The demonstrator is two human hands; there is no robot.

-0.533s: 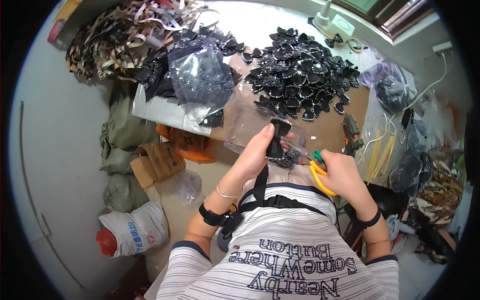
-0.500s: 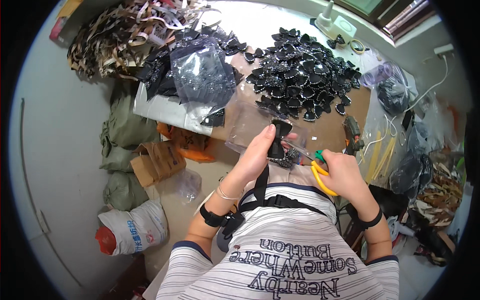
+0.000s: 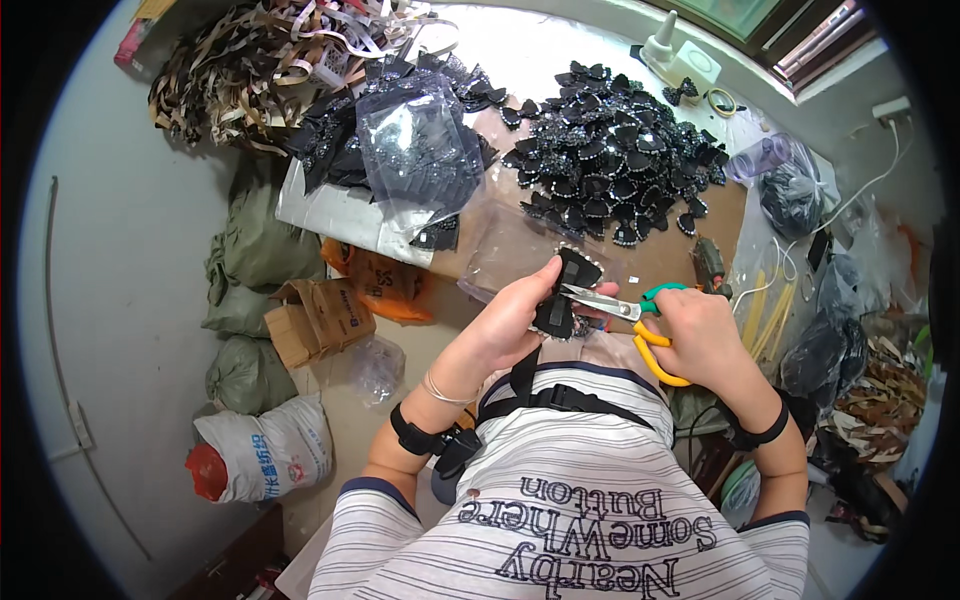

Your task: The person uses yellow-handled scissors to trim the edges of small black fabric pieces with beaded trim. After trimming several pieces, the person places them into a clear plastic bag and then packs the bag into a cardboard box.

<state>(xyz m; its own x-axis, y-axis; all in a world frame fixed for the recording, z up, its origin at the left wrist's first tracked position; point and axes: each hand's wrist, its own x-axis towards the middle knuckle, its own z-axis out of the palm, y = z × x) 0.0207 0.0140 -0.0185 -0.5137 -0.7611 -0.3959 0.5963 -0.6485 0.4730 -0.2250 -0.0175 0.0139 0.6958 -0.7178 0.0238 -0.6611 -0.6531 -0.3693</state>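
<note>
Just above the striped shirt, at the near edge of the table, the left hand pinches one black bow between thumb and fingers, holding it upright, clear of the tabletop. The right hand grips one pair of scissors, fingers through the yellow and green loops; the blades point left, touch the bow's right side, and stand only narrowly apart. How far they bite into the bow cannot be told, for the thumb covers its lower part. Beyond the hands lies one heap of black bows, too many and too overlapped to count. To its left sits one clear bag of more dark pieces, and a second, flat clear bag lies just behind the held bow. One tangle of brown ribbon fills the far left corner, cut off by the picture's rim. On the floor at left are one cardboard box and one white sack. Each wrist wears a black strap. The right side is a blur of dark bags, hard to make out.
</note>
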